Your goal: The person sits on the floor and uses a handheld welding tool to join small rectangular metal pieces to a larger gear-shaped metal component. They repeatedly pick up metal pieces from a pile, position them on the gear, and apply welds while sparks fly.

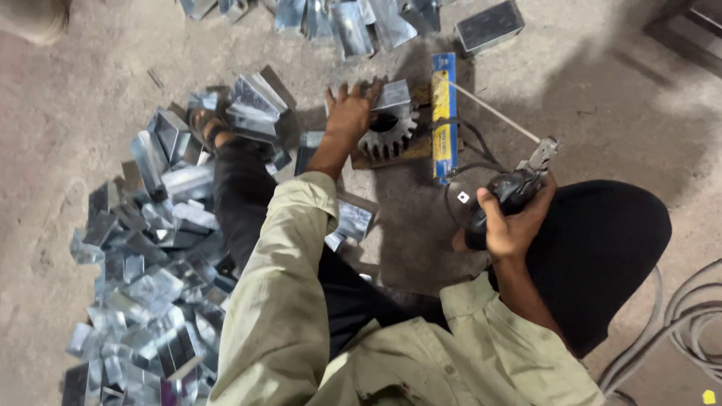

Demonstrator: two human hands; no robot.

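Grey, dusty concrete floor [90, 90] fills the view, and the person sits low on it in a pale khaki shirt and black trousers. Their left hand [350, 113] reaches forward with the fingers spread, pressing down on a small shiny sheet-metal box [392, 95] that sits on top of a dark steel gear wheel with coarse teeth [387, 134]. That hand lies flat on the piece and is not wrapped around it. Just to the right of the gear, a long blue and yellow bar [444, 113] lies on the floor, running away from the person.

Their right hand [511, 222] is closed around the black grip of a welding electrode holder [519, 184], held above the right knee. A thin pale welding rod [492, 111] sticks out of the holder's metal clamp and points up and left toward the blue bar. Black cable [455, 197] loops on the floor beside the holder.

To the left, a big heap of shiny folded sheet-metal boxes [150, 263] covers the floor beside the left leg, where a sandalled foot [207, 124] shows among them. More of the same boxes [338, 19] lie along the top edge. Grey cables [677, 323] curve across the lower right corner.
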